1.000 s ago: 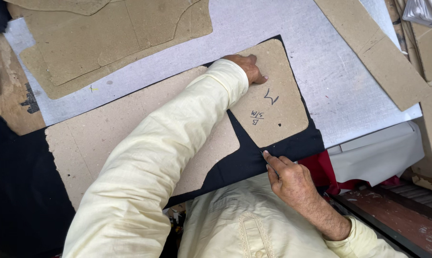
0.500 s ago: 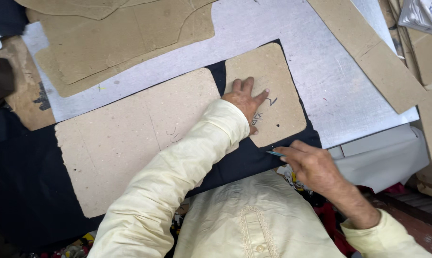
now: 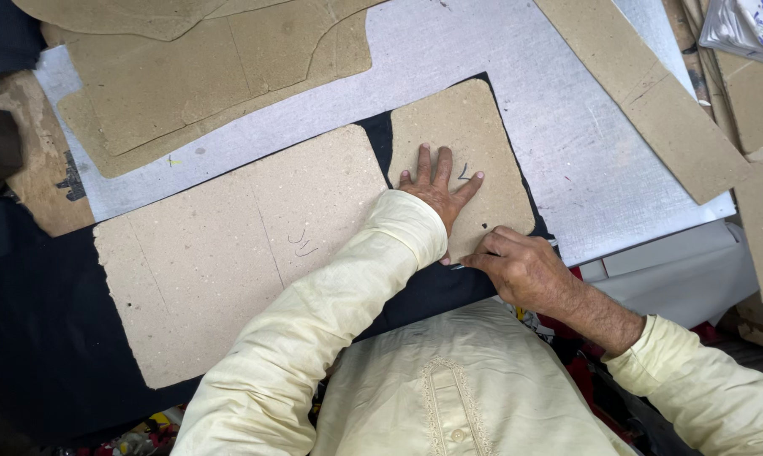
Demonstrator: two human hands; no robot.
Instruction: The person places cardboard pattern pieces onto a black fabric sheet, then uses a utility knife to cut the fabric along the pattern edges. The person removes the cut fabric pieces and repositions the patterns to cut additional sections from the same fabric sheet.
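Pressing flat with fingers spread, the left hand (image 3: pixel 436 190) holds the small cardboard pattern (image 3: pixel 457 160) down on the black cloth (image 3: pixel 52 338), while the right hand (image 3: pixel 521 266), just beside it at the pattern's near edge, pinches a thin marking tool (image 3: pixel 459 267) whose tip touches that edge. Beyond the left forearm lies a larger cardboard pattern (image 3: pixel 238 253) on the same cloth. Past both hands a grey sheet (image 3: pixel 559 110) carries more cardboard pieces (image 3: pixel 212 76) and a long cardboard strip (image 3: pixel 651 97).
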